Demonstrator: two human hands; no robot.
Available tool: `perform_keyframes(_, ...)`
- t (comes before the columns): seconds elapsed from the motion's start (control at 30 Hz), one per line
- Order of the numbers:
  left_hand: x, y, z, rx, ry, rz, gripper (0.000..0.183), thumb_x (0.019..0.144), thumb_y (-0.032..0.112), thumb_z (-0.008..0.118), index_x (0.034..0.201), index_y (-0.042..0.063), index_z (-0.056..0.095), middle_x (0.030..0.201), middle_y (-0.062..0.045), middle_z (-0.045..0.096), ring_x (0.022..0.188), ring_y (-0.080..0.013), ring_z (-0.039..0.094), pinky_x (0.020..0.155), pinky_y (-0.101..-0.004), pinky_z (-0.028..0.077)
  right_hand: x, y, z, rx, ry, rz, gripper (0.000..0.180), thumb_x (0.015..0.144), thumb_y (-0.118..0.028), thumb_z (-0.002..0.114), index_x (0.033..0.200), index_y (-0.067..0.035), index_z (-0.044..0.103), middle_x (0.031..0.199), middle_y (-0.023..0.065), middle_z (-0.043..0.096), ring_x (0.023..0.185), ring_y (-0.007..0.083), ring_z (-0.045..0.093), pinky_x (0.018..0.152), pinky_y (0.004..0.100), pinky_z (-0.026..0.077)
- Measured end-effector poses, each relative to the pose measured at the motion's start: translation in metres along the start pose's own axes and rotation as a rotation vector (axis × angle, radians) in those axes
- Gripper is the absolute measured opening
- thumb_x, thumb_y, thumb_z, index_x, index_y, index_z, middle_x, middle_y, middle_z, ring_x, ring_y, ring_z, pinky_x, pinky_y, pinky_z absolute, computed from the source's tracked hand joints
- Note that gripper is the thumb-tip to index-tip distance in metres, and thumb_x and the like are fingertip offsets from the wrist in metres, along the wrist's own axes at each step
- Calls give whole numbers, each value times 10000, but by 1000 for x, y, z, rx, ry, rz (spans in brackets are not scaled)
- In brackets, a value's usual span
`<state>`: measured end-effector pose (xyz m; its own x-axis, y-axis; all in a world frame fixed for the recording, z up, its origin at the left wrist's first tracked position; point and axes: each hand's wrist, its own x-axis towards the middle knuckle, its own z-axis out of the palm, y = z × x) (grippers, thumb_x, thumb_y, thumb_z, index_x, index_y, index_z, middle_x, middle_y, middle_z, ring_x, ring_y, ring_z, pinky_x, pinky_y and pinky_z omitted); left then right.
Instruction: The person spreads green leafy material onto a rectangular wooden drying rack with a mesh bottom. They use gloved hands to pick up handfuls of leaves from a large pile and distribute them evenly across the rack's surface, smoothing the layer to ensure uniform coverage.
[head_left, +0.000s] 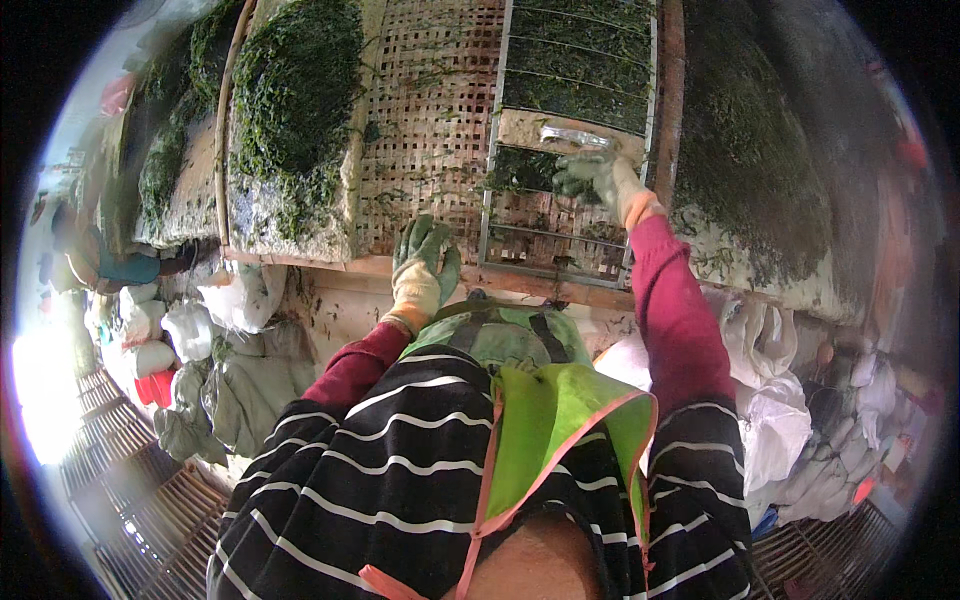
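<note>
My left hand (422, 262), in a green-coated work glove, lies at the wooden front edge of a woven tray (427, 127) with its fingers apart. My right hand (592, 180), gloved alike, reaches over a metal frame (491, 161) with thin crossbars. Its fingers are at the dark green leafy material (529, 169) in the frame; whether they grip any is not clear. Just beyond these fingers sits a wooden board (521, 129) with a metal handle (574, 135). More leafy material (577, 67) fills the frame's far sections, while woven mesh shows through the near ones.
Leafy heaps lie left (296, 90) and right (750, 165) of the tray. White bags (240, 296) and grey sacks (251, 390) hang below the bench at left, with more white bags (776, 427) at right. Another person (112, 259) is at far left. The floor is slatted (157, 510).
</note>
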<state>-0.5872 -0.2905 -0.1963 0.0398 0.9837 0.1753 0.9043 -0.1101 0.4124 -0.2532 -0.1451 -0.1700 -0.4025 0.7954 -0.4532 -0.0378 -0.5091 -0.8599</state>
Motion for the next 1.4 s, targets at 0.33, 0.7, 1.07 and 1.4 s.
perform_keyframes(0.33,53,18,9,-99,20,29,519,877,191,679,1380,108,584,1495,-154,493,1399,-354,435,1159,-407,365,-31,-1,20,-361,211,-427,329,982,-195,624,1213,34,670,1068,90,730,922,207,672,865,306,527)
perform_keyframes(0.7,92,35,19,-216,30,100,334,817,145,740,1104,-9,667,1344,-201,581,1246,-351,554,1050,-376,452,-122,36,27,-874,446,-542,321,875,-38,676,1194,-66,703,1000,161,747,920,321,718,824,355,570)
perform_keyframes(1.07,127,91,30,-48,139,272,308,823,219,734,1096,84,692,1523,-203,421,1395,-417,408,1119,-497,389,-90,25,17,-1506,486,-201,549,825,-215,644,1370,-161,616,744,126,700,666,313,682,642,441,547)
perform_keyframes(1.4,29,27,-31,-73,129,35,353,860,173,700,1209,123,678,1417,-215,540,1310,-420,506,1079,-468,430,-15,11,99,-1278,217,-561,207,850,-209,623,958,-70,731,911,188,738,840,353,716,719,419,558)
